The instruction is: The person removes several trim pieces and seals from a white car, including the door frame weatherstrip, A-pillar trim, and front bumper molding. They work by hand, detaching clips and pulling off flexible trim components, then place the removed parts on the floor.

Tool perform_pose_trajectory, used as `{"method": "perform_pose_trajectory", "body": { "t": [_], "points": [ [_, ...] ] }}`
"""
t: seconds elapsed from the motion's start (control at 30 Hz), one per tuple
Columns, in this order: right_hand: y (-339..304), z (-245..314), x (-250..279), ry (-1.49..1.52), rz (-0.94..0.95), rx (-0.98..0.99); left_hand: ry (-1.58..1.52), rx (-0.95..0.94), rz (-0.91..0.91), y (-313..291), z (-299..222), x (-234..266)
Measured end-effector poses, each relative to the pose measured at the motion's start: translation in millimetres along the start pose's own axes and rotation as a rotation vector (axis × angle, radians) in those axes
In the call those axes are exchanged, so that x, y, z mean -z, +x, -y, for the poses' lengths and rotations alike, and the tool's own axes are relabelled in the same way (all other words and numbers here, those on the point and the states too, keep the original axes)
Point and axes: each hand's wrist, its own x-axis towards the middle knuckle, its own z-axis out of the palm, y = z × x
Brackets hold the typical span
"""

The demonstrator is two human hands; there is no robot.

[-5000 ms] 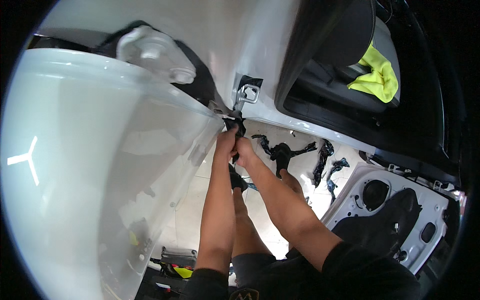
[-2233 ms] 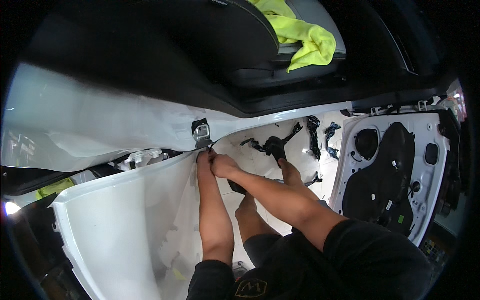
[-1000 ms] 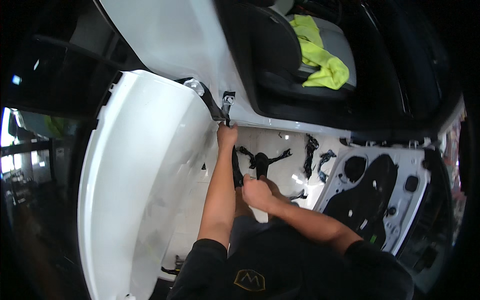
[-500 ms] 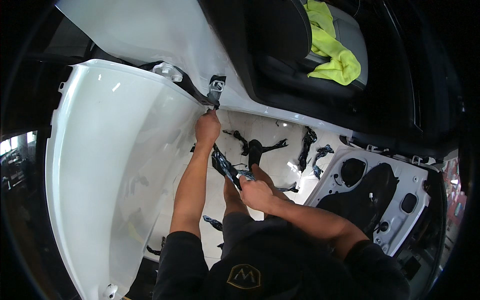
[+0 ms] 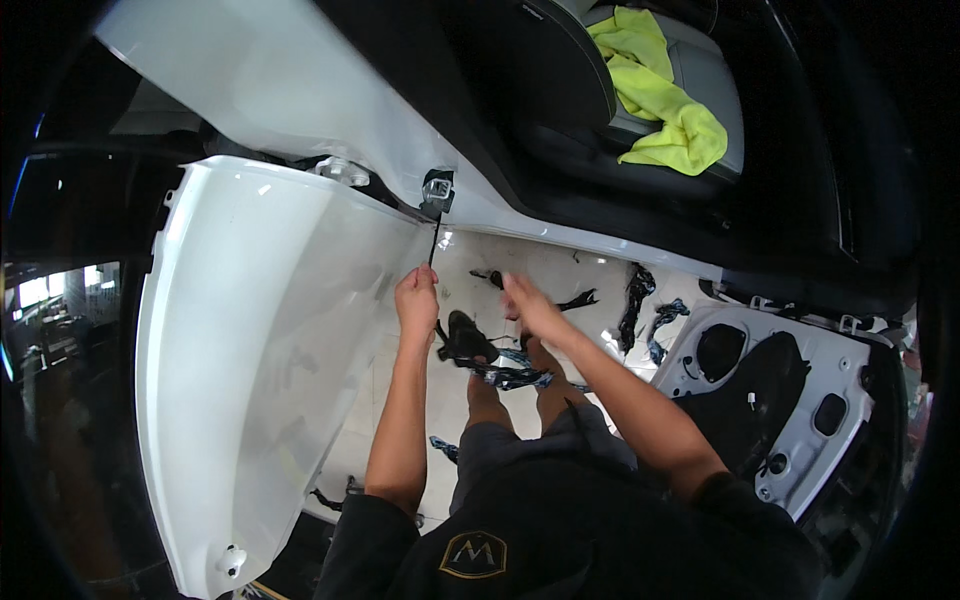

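Note:
My left hand [image 5: 416, 298], its fingers closed, grips a narrow black strip [image 5: 434, 245]. Above the hand the strip runs taut to the white door frame, near a metal bracket [image 5: 437, 188]. Below it, a crumpled length of shiny black film [image 5: 510, 377] hangs in front of my legs; whether it joins the strip cannot be made out. To the right, my right hand [image 5: 530, 308] is raised over the floor, apart from the film. Motion smears its fingers. The open white car door [image 5: 240, 350] stands beside my left arm.
Several crumpled black film pieces [image 5: 636, 300] lie on the pale tiled floor [image 5: 375, 385]. A second door with a bare inner panel [image 5: 840, 370] stands at the right. Ahead, a yellow-green cloth [image 5: 680, 130] lies on the car seat [image 5: 715, 75]. The door sill [image 5: 590, 238] crosses in front.
My left hand has moved down from the door frame, drawing the black strip taut. My right hand has let go of the crumpled film and moved up and right. The film has dropped lower.

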Motion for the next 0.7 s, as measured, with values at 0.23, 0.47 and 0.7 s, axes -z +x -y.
{"method": "perform_pose_trajectory", "body": {
  "t": [0.23, 0.47, 0.7],
  "points": [
    [151.4, 76.7, -53.2, -0.199, -0.259, -0.056, 0.215, -0.227, -0.084, -13.2, 28.5, -25.5],
    [99.9, 82.7, -79.1, -0.31, -0.327, 0.115, 0.293, -0.266, -0.131, -59.9, 34.1, -13.6],
    [47.7, 127.9, -72.8, -0.245, -0.29, 0.124, -0.079, -0.145, 0.008, -105.8, 24.3, 1.5]
  ]
}}
